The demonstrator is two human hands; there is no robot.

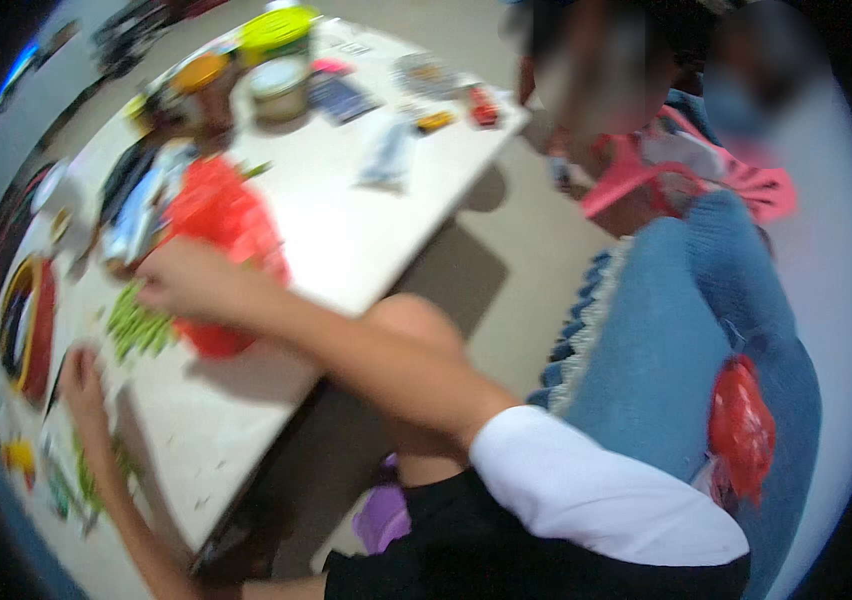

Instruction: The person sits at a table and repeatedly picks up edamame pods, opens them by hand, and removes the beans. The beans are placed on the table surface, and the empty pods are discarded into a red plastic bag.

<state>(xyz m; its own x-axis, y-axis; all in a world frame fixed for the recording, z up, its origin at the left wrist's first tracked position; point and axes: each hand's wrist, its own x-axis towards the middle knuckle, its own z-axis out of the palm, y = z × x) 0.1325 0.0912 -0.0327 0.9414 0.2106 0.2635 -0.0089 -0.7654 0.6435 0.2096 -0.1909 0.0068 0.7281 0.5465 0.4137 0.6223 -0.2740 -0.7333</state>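
A pile of short green bean-like pieces (137, 326) lies on the white tabletop (336, 240). At the pile's upper right edge is my right hand (182, 281), fingers bent together; blur hides whether they pinch a piece. A red plastic bag (223, 202) sits crumpled beyond and partly under that forearm. My left hand (81, 379) is raised near the left side of the table, with a thin dark strip beside its fingers; I cannot tell if the hand grips it. More long green pods (88, 472) lie beside my left forearm.
A red-brown oval basket (40, 330) stands at the left. Jars with orange (201, 73) and yellow-green (276, 26) lids, a whitish-lidded tub (278, 86) and small packets occupy the far end. A blue cushioned sofa (643, 337) bears a red bag (742, 427). Another person (598, 67) is beyond the table.
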